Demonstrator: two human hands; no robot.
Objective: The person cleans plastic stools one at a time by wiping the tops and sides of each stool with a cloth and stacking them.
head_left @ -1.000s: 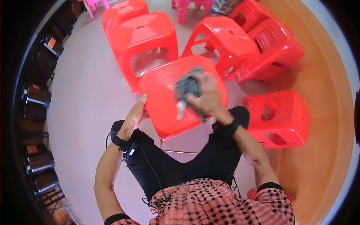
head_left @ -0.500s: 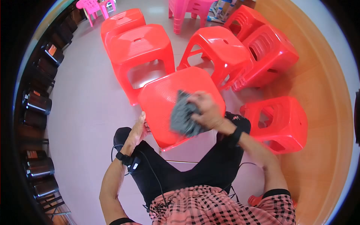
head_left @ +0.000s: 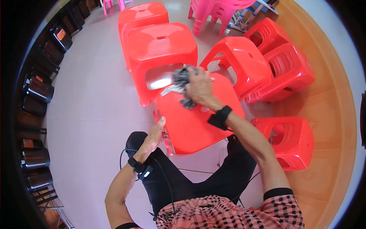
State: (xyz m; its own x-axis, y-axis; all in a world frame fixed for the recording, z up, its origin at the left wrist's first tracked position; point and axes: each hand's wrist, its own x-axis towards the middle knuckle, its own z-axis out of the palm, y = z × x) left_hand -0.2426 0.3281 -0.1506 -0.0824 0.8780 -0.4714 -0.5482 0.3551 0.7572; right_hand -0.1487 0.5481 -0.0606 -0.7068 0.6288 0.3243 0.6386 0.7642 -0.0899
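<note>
A red plastic stool (head_left: 198,129) stands between my knees, its ridged square seat facing up. My right hand (head_left: 200,88) presses a crumpled grey cloth (head_left: 181,76) onto the far left part of the seat, fingers closed over it. Part of the cloth is blurred by motion. At the stool's left edge, my left hand (head_left: 156,134) grips the side, thumb up along the rim and the other fingers partly hidden by the edge.
More red stools (head_left: 162,42) stand just beyond, with several others (head_left: 289,72) to the right, one (head_left: 286,143) beside my right knee. Pink plastic chairs (head_left: 219,13) are at the back. Dark glossy containers (head_left: 40,89) line the left side; a wooden surface (head_left: 331,114) curves along the right.
My right hand has moved the cloth from the near right part of the seat to the far left part. My left hand stays at the stool's edge. The view has shifted slightly.
</note>
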